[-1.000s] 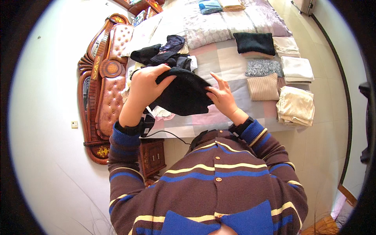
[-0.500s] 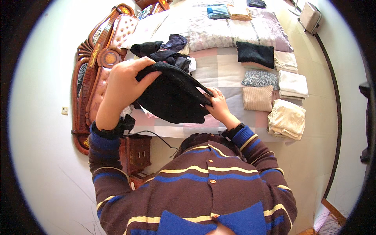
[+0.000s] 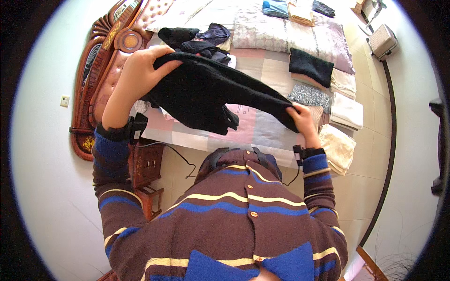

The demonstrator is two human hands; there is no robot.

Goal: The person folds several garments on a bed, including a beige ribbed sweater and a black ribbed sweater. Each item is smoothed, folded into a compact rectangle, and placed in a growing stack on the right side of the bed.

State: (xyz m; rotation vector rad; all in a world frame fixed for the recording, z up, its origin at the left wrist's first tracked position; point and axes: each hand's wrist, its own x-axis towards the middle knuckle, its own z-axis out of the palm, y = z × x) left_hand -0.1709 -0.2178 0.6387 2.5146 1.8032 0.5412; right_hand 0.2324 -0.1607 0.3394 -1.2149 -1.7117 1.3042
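Mid-fold, judging by the scene: black garment (image 3: 206, 96) held up in the air over the near part of the bed (image 3: 262, 129), stretched between both hands and sagging in the middle. Left hand (image 3: 138, 77) raised high on the left, fingers curled shut over one end of the cloth, close to the carved wooden headboard (image 3: 101, 70). Right hand (image 3: 304, 122) lower and to the right, pinched closed on the other end, down near the patchwork cover. Behind the garment, toward the far left, an unsorted heap of dark clothes (image 3: 197, 40). Along the right edge of the bed, a row of finished folds: a black piece (image 3: 311, 66), a grey patterned one (image 3: 309, 96), pale cream stacks (image 3: 344, 110) nearer, and more folded pieces (image 3: 290, 9) at the far end. Step in hand looks like spreading and straightening the cloth before folding it. Next move probably calls for evening out the two held ends, keeping the fabric taut and free of twist, then lowering it flat onto the bare patch of cover directly below, clear of the dark heap and the folded row.
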